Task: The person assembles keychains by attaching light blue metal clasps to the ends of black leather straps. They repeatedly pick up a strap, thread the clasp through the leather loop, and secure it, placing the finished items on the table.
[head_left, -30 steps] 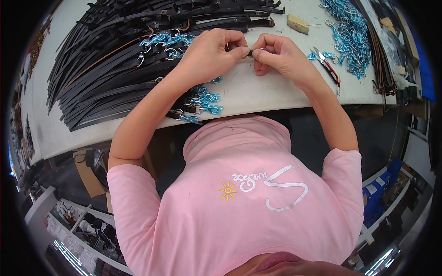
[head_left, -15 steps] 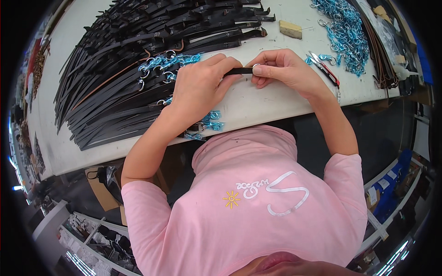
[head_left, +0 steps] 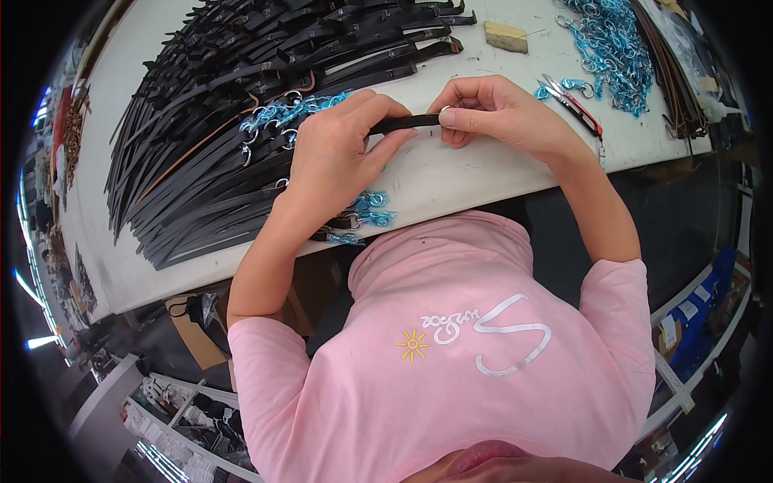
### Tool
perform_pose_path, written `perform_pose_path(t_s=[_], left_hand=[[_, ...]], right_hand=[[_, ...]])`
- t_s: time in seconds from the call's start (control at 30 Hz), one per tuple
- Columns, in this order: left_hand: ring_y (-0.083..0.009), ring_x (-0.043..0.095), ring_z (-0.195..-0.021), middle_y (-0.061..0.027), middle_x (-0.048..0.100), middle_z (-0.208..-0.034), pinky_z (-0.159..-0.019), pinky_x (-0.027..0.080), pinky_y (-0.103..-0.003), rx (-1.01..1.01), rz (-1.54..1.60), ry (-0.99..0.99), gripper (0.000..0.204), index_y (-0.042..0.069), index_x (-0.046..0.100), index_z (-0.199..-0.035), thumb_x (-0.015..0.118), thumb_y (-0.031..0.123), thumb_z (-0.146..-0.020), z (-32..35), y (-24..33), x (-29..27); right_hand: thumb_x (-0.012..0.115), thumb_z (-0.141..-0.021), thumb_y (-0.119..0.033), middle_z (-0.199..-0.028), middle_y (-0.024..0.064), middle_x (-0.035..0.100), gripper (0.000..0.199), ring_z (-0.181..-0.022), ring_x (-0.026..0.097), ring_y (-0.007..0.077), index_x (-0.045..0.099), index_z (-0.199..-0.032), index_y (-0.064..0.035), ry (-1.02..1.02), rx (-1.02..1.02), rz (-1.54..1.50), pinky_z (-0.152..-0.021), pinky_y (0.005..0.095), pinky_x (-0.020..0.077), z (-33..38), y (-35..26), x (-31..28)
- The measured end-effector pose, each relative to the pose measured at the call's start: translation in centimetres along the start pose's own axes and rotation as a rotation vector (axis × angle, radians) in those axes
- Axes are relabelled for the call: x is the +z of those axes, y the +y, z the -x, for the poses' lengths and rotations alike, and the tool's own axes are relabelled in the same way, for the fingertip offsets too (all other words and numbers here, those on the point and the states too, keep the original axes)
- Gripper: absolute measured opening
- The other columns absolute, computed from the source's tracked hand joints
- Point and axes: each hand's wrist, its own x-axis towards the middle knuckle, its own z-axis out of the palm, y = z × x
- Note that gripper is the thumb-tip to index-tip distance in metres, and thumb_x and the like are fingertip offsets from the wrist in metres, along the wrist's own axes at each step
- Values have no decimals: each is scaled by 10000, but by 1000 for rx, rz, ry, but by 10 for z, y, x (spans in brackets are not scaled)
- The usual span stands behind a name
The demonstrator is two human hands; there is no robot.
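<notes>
A narrow black strap (head_left: pixel 407 123) runs between my two hands, above the pale tabletop. My left hand (head_left: pixel 342 149) is closed around it, with the thumb stretched along its near side. At the strap's right end, my right hand (head_left: pixel 499 119) pinches it between thumb and fingers. A small silver ring (head_left: pixel 444 111) shows at that pinch; most of it is hidden by the fingers. Just beyond and beside my left hand lie metal clasps in blue wrapping (head_left: pixel 290 111), on a spread of black straps (head_left: pixel 209 173). More blue-wrapped clasps (head_left: pixel 372 209) lie below my left wrist.
Red-handled snips (head_left: pixel 576 109) lie right of my right hand, near a loose blue-wrapped clasp (head_left: pixel 576 84). Beyond are a yellowish block (head_left: pixel 506 37), a heap of blue-wrapped clasps (head_left: pixel 616 60) and brown straps (head_left: pixel 672 76). The table's front edge (head_left: pixel 475 199) runs close to my body.
My left hand has shifted slightly left and tilted along the strap, so a bit more of the strap shows. My right hand keeps its pinch at the ring. The whole view has shifted slightly.
</notes>
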Motion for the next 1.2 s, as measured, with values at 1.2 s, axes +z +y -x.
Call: perform_pose_path(t_s=[1.2], left_hand=[[-40,576,-581,-45,725,-821,-519,408,-178,-558,649,-655,160,35,698,-953,647,181,-910,-39,-23,-24]], right_hand=[[565,-960,-269,-774,38,636,253,-701,546,128,649,-934,-32,23,1,410,-667,306,445,-10,-7,24]])
